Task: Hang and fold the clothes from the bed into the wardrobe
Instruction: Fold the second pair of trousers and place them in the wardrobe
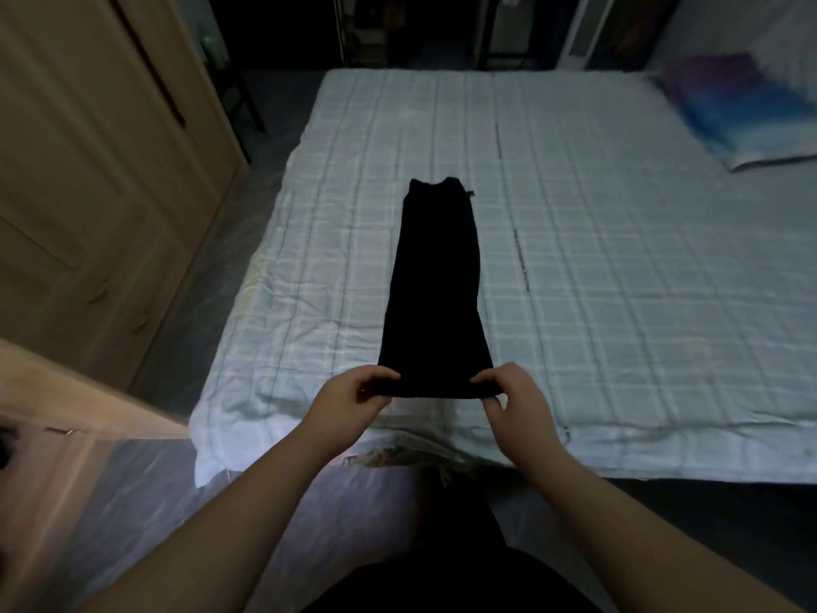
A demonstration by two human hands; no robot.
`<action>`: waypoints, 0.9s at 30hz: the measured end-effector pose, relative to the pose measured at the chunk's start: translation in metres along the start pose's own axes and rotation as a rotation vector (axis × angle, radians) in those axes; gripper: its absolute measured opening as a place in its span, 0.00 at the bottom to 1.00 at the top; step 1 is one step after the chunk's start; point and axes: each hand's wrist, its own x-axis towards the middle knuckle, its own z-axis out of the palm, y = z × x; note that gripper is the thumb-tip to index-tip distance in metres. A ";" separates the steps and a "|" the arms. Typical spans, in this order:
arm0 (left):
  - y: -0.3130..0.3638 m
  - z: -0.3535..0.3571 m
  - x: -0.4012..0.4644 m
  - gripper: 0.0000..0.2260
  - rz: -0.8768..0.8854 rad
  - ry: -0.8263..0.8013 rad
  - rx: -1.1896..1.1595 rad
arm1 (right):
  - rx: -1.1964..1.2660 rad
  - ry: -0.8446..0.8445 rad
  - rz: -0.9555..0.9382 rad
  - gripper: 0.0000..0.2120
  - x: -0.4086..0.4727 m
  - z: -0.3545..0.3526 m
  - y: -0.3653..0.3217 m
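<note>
A long black garment, folded into a narrow strip, lies flat on the bed and stretches away from me. Its near end is lifted slightly off the sheet. My left hand pinches the near left corner. The near right corner is gripped by my right hand. The wardrobe with light wooden doors stands shut on the left.
The bed has a pale checked sheet, and a blue and purple pillow lies at its far right. A strip of floor runs between bed and wardrobe. A dark doorway and a rack are beyond the bed.
</note>
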 end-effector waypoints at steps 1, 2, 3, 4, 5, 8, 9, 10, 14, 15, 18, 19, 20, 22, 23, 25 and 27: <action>0.007 -0.005 -0.008 0.15 0.041 0.032 0.034 | -0.023 0.009 -0.037 0.13 -0.004 -0.008 -0.007; 0.013 -0.010 -0.017 0.15 0.076 0.046 0.048 | -0.041 0.021 -0.067 0.12 -0.009 -0.016 -0.013; 0.019 -0.016 -0.026 0.15 0.107 0.039 0.054 | -0.053 0.040 -0.086 0.11 -0.014 -0.024 -0.018; 0.024 -0.021 -0.033 0.16 0.129 0.020 0.067 | -0.055 0.058 -0.098 0.11 -0.018 -0.032 -0.023; 0.028 -0.025 -0.041 0.17 0.146 -0.002 0.090 | -0.045 0.069 -0.103 0.11 -0.022 -0.039 -0.027; 0.042 -0.034 -0.064 0.19 0.198 -0.023 0.143 | 0.026 0.039 -0.123 0.13 -0.035 -0.063 -0.045; 0.048 -0.037 -0.070 0.19 0.219 -0.006 0.152 | 0.052 0.022 -0.128 0.13 -0.037 -0.069 -0.052; 0.055 -0.039 -0.074 0.18 0.240 0.020 0.153 | 0.080 0.013 -0.131 0.14 -0.039 -0.076 -0.060; 0.085 -0.050 -0.082 0.10 0.345 0.114 0.088 | 0.186 0.073 -0.171 0.11 -0.042 -0.101 -0.089; 0.092 -0.054 -0.081 0.07 0.401 0.134 0.097 | 0.205 0.088 -0.182 0.10 -0.040 -0.107 -0.094; 0.112 -0.067 -0.073 0.06 0.523 0.179 0.126 | 0.266 0.102 -0.216 0.08 -0.029 -0.123 -0.108; 0.118 -0.069 -0.069 0.06 0.525 0.159 0.086 | 0.294 0.097 -0.223 0.08 -0.023 -0.126 -0.113; 0.125 -0.071 -0.065 0.05 0.513 0.122 0.032 | 0.323 0.082 -0.219 0.08 -0.017 -0.129 -0.117; 0.136 -0.072 -0.053 0.06 0.447 0.055 -0.070 | 0.376 0.052 -0.168 0.09 -0.002 -0.130 -0.119; 0.139 -0.071 -0.045 0.07 0.412 0.045 -0.109 | 0.392 0.046 -0.131 0.11 0.007 -0.130 -0.119; 0.145 -0.068 -0.025 0.08 0.374 0.060 -0.166 | 0.400 0.043 -0.077 0.15 0.026 -0.128 -0.115; 0.149 -0.064 -0.001 0.10 0.338 0.077 -0.189 | 0.404 0.036 -0.045 0.16 0.049 -0.126 -0.106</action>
